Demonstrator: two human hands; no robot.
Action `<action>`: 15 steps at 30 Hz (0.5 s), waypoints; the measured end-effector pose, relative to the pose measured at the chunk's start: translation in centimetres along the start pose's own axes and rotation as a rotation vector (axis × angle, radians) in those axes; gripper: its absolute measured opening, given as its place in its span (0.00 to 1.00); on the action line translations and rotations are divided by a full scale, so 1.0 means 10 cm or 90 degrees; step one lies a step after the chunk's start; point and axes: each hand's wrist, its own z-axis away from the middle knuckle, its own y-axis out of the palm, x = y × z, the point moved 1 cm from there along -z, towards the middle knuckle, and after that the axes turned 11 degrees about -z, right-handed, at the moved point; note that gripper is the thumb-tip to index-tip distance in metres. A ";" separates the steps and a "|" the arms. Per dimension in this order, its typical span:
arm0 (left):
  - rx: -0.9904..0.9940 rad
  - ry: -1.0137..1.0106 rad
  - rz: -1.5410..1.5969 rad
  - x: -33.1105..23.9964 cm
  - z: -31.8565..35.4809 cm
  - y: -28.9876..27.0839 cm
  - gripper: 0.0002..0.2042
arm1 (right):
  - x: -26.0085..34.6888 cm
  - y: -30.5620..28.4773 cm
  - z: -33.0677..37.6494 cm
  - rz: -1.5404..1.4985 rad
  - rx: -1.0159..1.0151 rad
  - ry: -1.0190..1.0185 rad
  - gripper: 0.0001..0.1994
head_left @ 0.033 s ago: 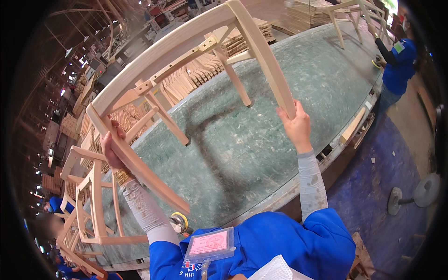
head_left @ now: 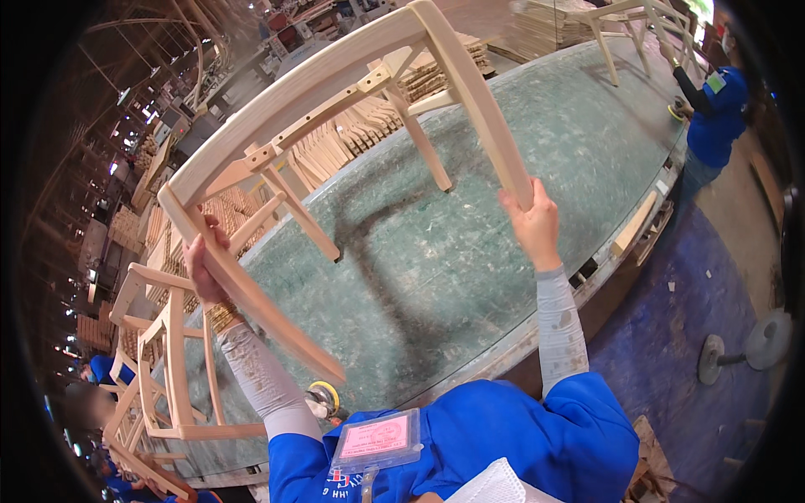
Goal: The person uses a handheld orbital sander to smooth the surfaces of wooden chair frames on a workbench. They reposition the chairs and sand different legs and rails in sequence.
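Observation:
A bare pale-wood chair frame (head_left: 293,88) is held tilted in front of me over the green-grey worktable (head_left: 470,277). Two of its legs point down at the tabletop on the far side, their dark-tipped ends seeming to touch it. My left hand (head_left: 206,261) is closed round the left near leg, whose lower end reaches past the wrist toward me. The right near leg ends in my right hand (head_left: 535,222), its fingers wrapped about it. Close to my body, below the left leg, lies a round tool with a yellow rim (head_left: 323,397), perhaps a sander.
More chair frames (head_left: 178,369) stand at the left. Stacks of curved wooden parts (head_left: 340,142) lie beyond the table. At the far right a co-worker in blue (head_left: 717,121) handles another chair (head_left: 616,42). A grey disc-ended stand (head_left: 729,359) is on the right floor.
The chair frame and my left hand have shifted very slightly to the right. Both hands keep their hold.

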 end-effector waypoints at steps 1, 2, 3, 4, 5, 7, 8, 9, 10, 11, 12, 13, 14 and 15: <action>0.000 -0.011 0.004 -0.01 -0.02 0.02 0.26 | -0.02 -0.02 -0.01 -0.011 0.005 -0.008 0.24; -0.001 -0.023 0.008 -0.02 -0.04 0.04 0.24 | -0.04 -0.05 -0.03 -0.023 0.009 -0.016 0.25; -0.001 -0.036 0.009 -0.02 -0.04 0.03 0.23 | -0.05 -0.07 -0.01 -0.035 0.015 -0.022 0.25; -0.019 -0.037 0.031 -0.02 -0.03 0.01 0.18 | -0.05 -0.07 0.02 -0.036 0.003 -0.040 0.25; -0.020 -0.042 0.012 -0.02 -0.03 0.00 0.18 | -0.05 -0.06 0.07 -0.036 -0.009 -0.057 0.25; -0.025 -0.050 -0.015 -0.04 -0.04 -0.02 0.17 | -0.07 -0.08 0.17 -0.029 -0.010 -0.057 0.24; -0.022 -0.050 -0.003 -0.04 -0.04 -0.03 0.17 | -0.11 -0.13 0.23 -0.027 0.000 -0.035 0.24; -0.019 -0.051 0.004 -0.04 -0.04 -0.05 0.16 | -0.17 -0.16 0.31 -0.028 0.012 -0.011 0.24; -0.015 -0.051 0.014 -0.03 -0.05 -0.07 0.16 | -0.23 -0.19 0.42 -0.023 -0.007 -0.019 0.23; -0.010 -0.052 0.024 -0.03 -0.05 -0.09 0.16 | -0.29 -0.21 0.53 -0.019 -0.026 -0.027 0.23; 0.016 -0.074 0.019 -0.03 -0.06 -0.17 0.16 | -0.37 -0.22 0.66 -0.015 -0.040 -0.034 0.23; 0.011 -0.071 0.024 -0.01 -0.08 -0.11 0.16 | -0.48 -0.29 0.80 0.018 -0.025 0.036 0.22; 0.008 -0.067 0.031 0.00 -0.10 0.03 0.15 | -0.61 -0.41 0.97 0.053 -0.014 0.107 0.21; 0.002 -0.063 0.035 -0.03 -0.12 0.09 0.15 | -0.71 -0.49 1.16 0.082 -0.001 0.177 0.21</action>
